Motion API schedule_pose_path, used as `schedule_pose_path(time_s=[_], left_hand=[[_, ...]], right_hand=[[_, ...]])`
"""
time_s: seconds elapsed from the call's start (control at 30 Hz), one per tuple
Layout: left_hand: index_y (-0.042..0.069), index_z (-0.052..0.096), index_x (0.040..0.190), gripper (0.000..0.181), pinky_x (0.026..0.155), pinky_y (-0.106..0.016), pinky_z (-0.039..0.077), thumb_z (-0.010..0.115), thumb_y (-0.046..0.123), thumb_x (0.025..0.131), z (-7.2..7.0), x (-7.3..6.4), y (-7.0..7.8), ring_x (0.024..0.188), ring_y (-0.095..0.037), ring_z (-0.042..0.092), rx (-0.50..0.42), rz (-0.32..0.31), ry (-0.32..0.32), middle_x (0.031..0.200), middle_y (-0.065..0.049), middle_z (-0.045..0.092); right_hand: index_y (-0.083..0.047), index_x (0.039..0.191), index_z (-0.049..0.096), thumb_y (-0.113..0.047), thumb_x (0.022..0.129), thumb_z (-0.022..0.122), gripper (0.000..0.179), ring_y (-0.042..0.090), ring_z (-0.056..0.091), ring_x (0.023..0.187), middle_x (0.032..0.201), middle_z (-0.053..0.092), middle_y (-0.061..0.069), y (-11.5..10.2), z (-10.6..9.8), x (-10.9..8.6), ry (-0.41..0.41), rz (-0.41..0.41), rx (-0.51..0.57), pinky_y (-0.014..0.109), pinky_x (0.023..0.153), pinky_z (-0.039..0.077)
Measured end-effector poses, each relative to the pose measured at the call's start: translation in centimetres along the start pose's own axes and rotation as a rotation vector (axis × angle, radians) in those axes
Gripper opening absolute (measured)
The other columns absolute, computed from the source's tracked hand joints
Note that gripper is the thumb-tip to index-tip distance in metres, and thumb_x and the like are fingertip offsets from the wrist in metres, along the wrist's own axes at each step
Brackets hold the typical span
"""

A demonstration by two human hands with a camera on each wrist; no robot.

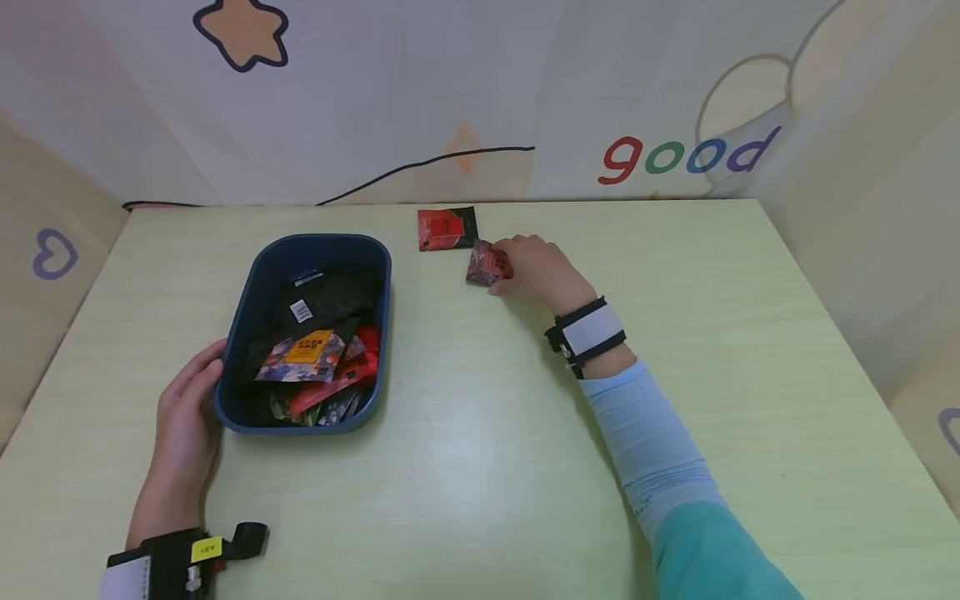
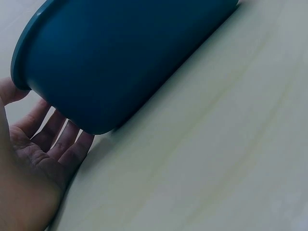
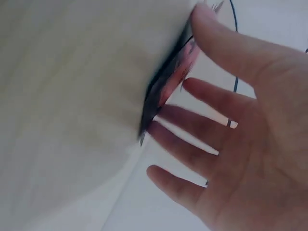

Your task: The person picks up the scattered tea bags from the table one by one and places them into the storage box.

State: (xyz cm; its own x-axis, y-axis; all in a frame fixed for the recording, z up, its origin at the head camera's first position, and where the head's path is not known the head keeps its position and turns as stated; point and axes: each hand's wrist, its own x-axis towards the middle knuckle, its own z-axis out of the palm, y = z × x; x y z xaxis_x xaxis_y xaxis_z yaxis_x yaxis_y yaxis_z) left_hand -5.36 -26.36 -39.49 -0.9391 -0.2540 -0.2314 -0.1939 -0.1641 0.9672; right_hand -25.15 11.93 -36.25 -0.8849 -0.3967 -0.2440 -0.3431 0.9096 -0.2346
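A dark blue plastic bin (image 1: 375,408) stands on the left of the table with several packets inside. My left hand (image 1: 189,408) is at its left side. In the left wrist view the fingers of that hand (image 2: 45,154) lie fairly straight against the bin wall (image 2: 110,62), the thumb by the rim. Farther back, my right hand (image 1: 542,271) is at a small dark red packet (image 1: 486,263), thumb and fingertips at its edges. The right wrist view shows these fingers spread and fairly straight. Beside that packet lies a red and black packet (image 1: 447,229).
In the bin are a black packet with a white label (image 1: 330,296), a packet with an orange label (image 1: 303,354) and red packets (image 1: 356,367). A printed curtain (image 1: 420,92) hangs behind the pale table (image 1: 465,483).
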Motion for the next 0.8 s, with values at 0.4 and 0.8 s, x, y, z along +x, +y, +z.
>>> schedule_pose_path(time_s=[0.4,0.8], left_hand=[[0.018,0.052,0.136,0.043,0.088,-0.008,0.040,0.045,0.034,0.097,-0.2,0.0,-0.2,0.121,-0.005,0.037,0.001,0.029,-0.028,0.130,0.014,0.052],[0.012,0.051,0.136,0.044,0.085,-0.007,0.040,0.046,0.032,0.097,-0.2,0.1,-0.2,0.118,-0.005,0.039,-0.045,0.050,-0.040,0.125,0.015,0.055]], right_hand=[[-0.006,0.113,0.058,-0.011,0.096,0.040,0.026,0.024,0.049,0.075,0.089,0.059,0.011,-1.9,-2.2,-1.7,0.015,-0.027,0.043,0.033,0.066,0.039],[-0.013,0.120,0.065,-0.010,0.091,0.057,0.031,0.022,0.062,0.068,0.082,0.074,0.011,-6.9,-3.7,-4.4,0.398,-0.296,-0.121,0.034,0.062,0.055]])
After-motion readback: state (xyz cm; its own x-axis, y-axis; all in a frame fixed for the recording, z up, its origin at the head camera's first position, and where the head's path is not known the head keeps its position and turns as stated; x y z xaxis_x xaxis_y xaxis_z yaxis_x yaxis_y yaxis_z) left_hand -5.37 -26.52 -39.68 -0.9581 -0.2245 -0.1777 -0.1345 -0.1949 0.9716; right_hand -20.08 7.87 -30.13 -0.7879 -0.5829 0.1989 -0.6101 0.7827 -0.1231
